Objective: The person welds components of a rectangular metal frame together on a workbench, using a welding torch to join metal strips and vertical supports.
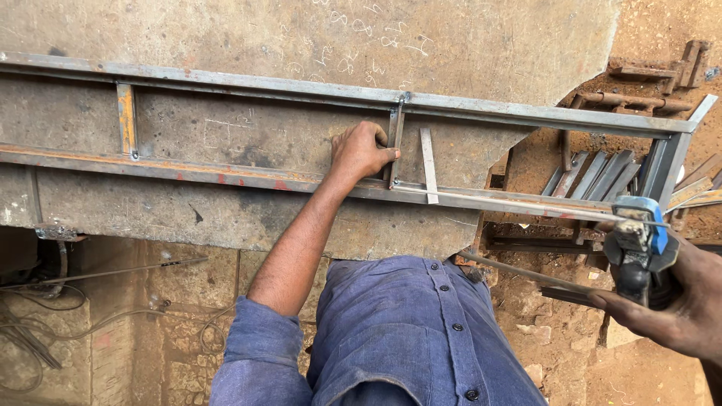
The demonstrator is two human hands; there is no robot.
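Reaching forward, left hand (362,150) fingers grip crossbar (394,143); right hand (662,301) clasps electrode holder (639,240).

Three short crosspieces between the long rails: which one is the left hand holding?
The middle one, upright under the left hand. The orange-rusted one stands far left; the pale strip lies loose just right, untouched.

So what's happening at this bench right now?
A person in a blue shirt leans over a concrete slab where a long metal frame lies. Their left hand steadies a short upright crosspiece between the frame's two rails. Their right hand grips a welding electrode holder, whose thin rod reaches toward the crosspiece's lower joint. A loose strip lies beside it.
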